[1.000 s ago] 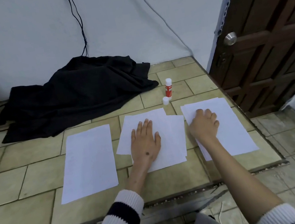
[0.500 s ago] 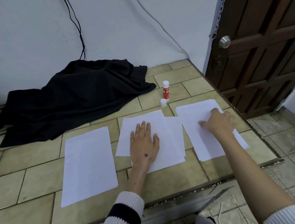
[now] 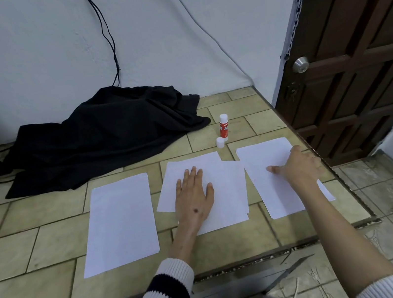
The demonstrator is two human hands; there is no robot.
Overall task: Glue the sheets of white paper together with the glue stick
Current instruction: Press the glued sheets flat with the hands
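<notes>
Head view. Three lots of white paper lie in a row on a raised, tiled floor step [image 3: 37,243]. At left, a single sheet [image 3: 119,221] lies alone, well apart from both hands. In the middle, a stack of overlapping sheets [image 3: 226,190] lies slightly fanned, with one corner jutting out at the far left. The person's left hand [image 3: 194,196] rests flat on this stack, palm down, fingers straight and slightly spread, pointing away toward the wall. At right, another sheet [image 3: 268,163] lies near the edge of the step. The right hand [image 3: 297,167] rests on it, with the thumb extended to the left against the paper. The other fingers reach over the sheet's right edge and are hidden behind the hand, so it cannot be told whether they grip the paper.

Beyond the middle stack, the glue stick [image 3: 224,127] stands upright, red-bodied with a white end on top. Its white cap [image 3: 220,142] sits on the tile just beside it, on the near side. Farther left, a black cloth [image 3: 99,136] lies heaped against the wall. A dark wooden door [image 3: 355,49] stands at right.
</notes>
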